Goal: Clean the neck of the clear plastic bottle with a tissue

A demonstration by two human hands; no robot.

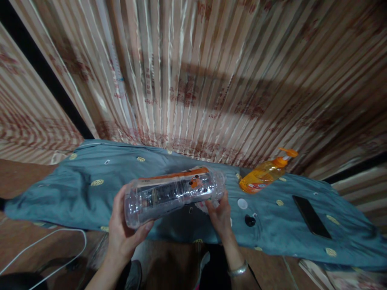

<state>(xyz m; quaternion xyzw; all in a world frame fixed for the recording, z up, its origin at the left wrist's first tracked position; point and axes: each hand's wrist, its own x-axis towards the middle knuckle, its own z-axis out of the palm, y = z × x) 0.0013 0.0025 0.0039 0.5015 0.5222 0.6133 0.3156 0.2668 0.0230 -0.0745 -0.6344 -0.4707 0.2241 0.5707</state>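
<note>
A clear plastic bottle [172,195] with a printed orange and dark label lies nearly level in the air, above a green-blue cloth. My left hand [122,225] is wrapped round its base end, thumb along the underside. At the neck end, my right hand [219,213] has its fingers closed about the bottle, and some whitish crumpled material [202,207] shows beside those fingers; I cannot make out what it is. Right of this hand lie a white round cap [242,204] and a small black object [250,220].
An orange pump bottle [263,176] with yellow-orange liquid stands at the back right. Farther right lies a black phone [311,216]. The patterned cloth [81,193] covers a long low surface against a striped curtain [193,80]. A white cable [83,241] loops at lower left.
</note>
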